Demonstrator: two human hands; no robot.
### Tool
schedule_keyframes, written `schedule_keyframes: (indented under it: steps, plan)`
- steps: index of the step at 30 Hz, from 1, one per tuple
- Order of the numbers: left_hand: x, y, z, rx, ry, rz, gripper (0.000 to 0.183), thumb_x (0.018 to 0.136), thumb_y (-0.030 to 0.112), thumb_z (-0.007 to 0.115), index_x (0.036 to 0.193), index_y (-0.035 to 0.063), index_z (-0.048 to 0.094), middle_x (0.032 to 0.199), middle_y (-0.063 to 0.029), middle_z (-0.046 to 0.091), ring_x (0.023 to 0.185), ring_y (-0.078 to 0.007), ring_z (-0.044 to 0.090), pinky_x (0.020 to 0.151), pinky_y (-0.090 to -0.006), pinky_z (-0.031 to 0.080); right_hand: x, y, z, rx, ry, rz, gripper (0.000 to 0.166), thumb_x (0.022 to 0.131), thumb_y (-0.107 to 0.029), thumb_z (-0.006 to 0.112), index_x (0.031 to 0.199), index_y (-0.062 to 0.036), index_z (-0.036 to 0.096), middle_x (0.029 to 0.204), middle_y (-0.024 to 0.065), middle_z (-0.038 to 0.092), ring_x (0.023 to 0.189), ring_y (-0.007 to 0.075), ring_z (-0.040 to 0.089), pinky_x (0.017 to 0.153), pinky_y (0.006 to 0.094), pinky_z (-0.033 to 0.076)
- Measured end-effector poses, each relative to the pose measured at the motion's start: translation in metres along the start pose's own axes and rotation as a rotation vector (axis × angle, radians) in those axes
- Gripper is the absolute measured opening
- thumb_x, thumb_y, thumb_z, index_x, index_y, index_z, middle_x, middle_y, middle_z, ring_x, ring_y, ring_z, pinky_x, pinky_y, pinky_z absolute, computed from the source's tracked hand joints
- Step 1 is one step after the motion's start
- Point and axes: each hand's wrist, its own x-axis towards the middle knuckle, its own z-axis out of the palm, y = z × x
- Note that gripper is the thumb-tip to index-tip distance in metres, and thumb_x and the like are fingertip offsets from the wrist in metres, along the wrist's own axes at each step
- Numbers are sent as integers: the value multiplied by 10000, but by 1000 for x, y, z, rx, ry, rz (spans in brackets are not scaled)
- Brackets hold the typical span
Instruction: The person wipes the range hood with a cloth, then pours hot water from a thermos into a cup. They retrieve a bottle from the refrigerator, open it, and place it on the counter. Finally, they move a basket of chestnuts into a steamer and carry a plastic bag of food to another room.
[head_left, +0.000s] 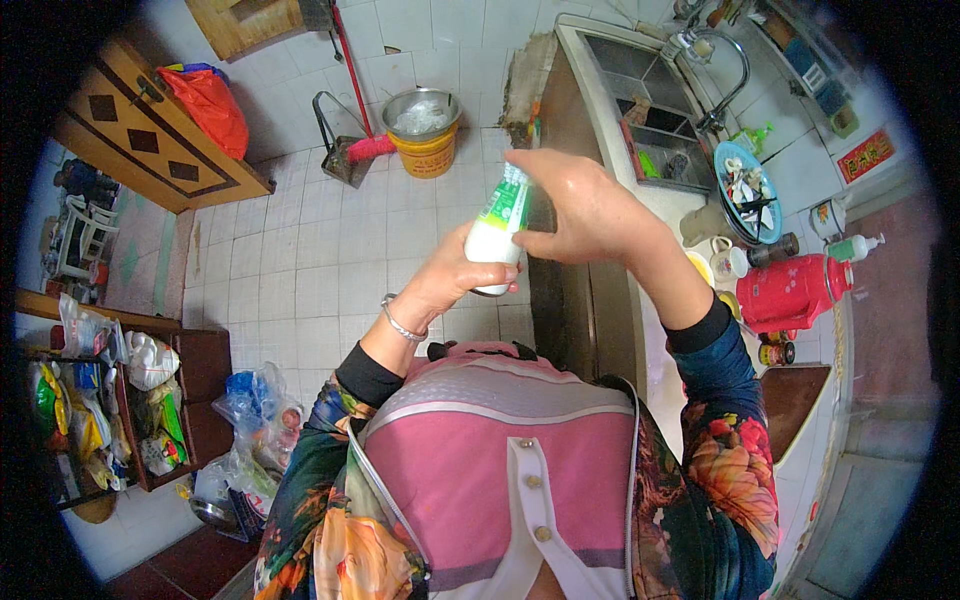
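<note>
A small bottle (493, 229) with white contents and a green-and-white label is held up in front of my body, its neck tilted away from me. My left hand (450, 271) is wrapped around its lower part, thumb across the front. At the capped end, my right hand (589, 202) bends around the bottle from the right. Its fingertips rest at the top and its thumb touches the side below the label. The far side of the bottle and some right fingers are hidden.
To the right runs a counter with a sink (637, 75), a blue basket of utensils (750, 191), mugs (727, 262) and a red thermos jug (791, 292). A yellow bucket (426, 154) and a dustpan (349, 161) stand by the far wall. Shelves with bags (154, 405) are at left.
</note>
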Motion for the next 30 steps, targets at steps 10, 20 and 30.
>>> schedule_keyframes:
  steps: [10, 20, 30]
  plan:
    - [0, 8, -6, 12, 49, 85, 377, 691, 92, 693, 1023, 13, 532, 821, -62, 609, 690, -161, 618, 635, -280, 495, 21, -7, 6, -25, -58, 119, 537, 665, -108, 639, 1168, 37, 517, 1087, 245, 593, 1009, 391, 574, 881, 426, 471]
    - [6, 6, -13, 38, 202, 153, 398, 673, 84, 724, 1016, 13, 535, 851, -52, 618, 742, -139, 615, 674, -271, 501, 18, 22, 30, 447, 288, 338, 360, 768, -153, 657, 1086, -18, 556, 978, 176, 664, 927, 280, 657, 742, 362, 541]
    - [20, -11, -10, -62, 219, 192, 446, 695, 110, 731, 1077, -3, 529, 915, -82, 624, 763, -167, 631, 675, -274, 519, 2, 13, 86, 224, 499, 417, 104, 872, -118, 575, 898, -17, 578, 659, 95, 630, 560, 211, 631, 543, 319, 523]
